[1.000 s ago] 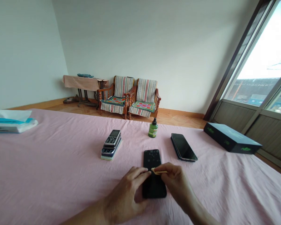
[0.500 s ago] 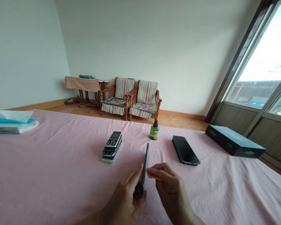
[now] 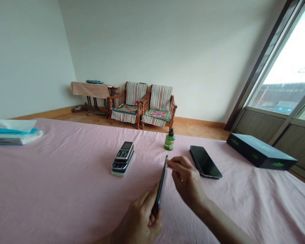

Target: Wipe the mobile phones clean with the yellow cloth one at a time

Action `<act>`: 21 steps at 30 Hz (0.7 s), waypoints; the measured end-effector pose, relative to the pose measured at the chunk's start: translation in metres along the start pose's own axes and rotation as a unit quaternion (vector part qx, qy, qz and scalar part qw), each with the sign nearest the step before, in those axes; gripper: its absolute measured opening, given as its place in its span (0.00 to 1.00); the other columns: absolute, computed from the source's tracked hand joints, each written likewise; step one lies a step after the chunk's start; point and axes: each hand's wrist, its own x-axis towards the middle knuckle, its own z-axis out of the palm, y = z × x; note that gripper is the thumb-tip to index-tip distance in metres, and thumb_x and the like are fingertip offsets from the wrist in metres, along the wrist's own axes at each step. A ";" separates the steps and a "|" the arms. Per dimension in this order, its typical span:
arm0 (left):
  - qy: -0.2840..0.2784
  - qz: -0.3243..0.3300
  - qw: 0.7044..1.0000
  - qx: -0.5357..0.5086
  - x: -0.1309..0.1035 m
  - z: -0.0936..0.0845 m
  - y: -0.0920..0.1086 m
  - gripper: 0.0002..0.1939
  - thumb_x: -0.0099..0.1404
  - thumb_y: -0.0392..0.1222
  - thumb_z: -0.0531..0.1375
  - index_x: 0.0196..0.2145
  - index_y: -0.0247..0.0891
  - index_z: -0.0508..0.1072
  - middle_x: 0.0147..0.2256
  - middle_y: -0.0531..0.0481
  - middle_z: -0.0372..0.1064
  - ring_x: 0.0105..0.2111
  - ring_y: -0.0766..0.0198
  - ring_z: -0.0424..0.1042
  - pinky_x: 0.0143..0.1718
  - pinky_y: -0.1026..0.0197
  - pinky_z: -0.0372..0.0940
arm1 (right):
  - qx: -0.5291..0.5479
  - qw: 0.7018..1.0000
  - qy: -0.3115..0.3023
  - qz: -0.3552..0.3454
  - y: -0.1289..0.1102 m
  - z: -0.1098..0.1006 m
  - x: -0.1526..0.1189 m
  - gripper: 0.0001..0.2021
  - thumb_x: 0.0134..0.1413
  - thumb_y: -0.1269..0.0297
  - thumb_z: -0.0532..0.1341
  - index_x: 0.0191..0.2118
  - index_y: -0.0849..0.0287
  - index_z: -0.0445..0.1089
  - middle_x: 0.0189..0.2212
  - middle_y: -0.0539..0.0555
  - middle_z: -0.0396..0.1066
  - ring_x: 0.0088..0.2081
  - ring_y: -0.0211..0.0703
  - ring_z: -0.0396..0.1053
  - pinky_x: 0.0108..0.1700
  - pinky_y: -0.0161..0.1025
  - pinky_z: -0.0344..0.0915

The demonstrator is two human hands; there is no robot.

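My left hand (image 3: 143, 211) grips a dark smartphone (image 3: 162, 184) by its lower end, holding it edge-on to me. Close to the phone's top end, on its right side, is my right hand (image 3: 185, 178), with its fingers pinched together. Whatever lies between those fingertips is too small to make out. Left of the held phone lies a stack of mobile phones (image 3: 122, 159), a silver keypad phone on top. To the right, a black smartphone (image 3: 206, 162) rests on another flat dark thing. Beyond the hands stands a green spray bottle (image 3: 169, 142) with a black top.
A pink sheet (image 3: 66, 196) covers the surface. A tissue pack (image 3: 17, 135) sits at the far left, and a flat black box (image 3: 261, 152) at the right. Two wooden armchairs (image 3: 157, 115) and a cloth-covered table (image 3: 90, 89) stand by the wall, with a window (image 3: 284, 84) at right.
My right hand has moved up along the phone, from its middle to near its top end. The held phone has shifted slightly right in view, still in my left hand.
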 end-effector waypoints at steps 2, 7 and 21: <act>0.000 0.001 1.000 -0.002 0.001 0.000 0.000 0.35 0.57 0.27 0.51 0.62 0.40 0.54 0.37 0.49 0.70 0.27 0.66 0.72 0.33 0.66 0.69 | -0.010 0.999 0.049 0.017 0.010 -0.003 0.016 0.18 0.50 0.81 0.54 0.41 0.57 0.76 0.37 0.54 0.70 0.37 0.41 0.69 0.40 0.36 0.66; 0.006 0.004 1.000 0.003 0.001 0.002 -0.003 0.35 0.57 0.28 0.50 0.63 0.39 0.53 0.37 0.49 0.70 0.27 0.65 0.72 0.32 0.66 0.69 | -0.001 1.000 0.000 0.024 0.036 0.005 0.034 0.17 0.48 0.81 0.55 0.34 0.57 0.78 0.33 0.53 0.71 0.34 0.40 0.70 0.37 0.35 0.66; -0.009 -0.011 1.000 -0.006 0.002 -0.001 0.001 0.35 0.57 0.26 0.52 0.61 0.41 0.57 0.38 0.48 0.71 0.31 0.62 0.72 0.37 0.63 0.70 | 0.024 0.998 -0.065 0.001 -0.017 0.010 -0.021 0.19 0.49 0.84 0.50 0.33 0.57 0.74 0.35 0.55 0.68 0.38 0.42 0.66 0.39 0.37 0.66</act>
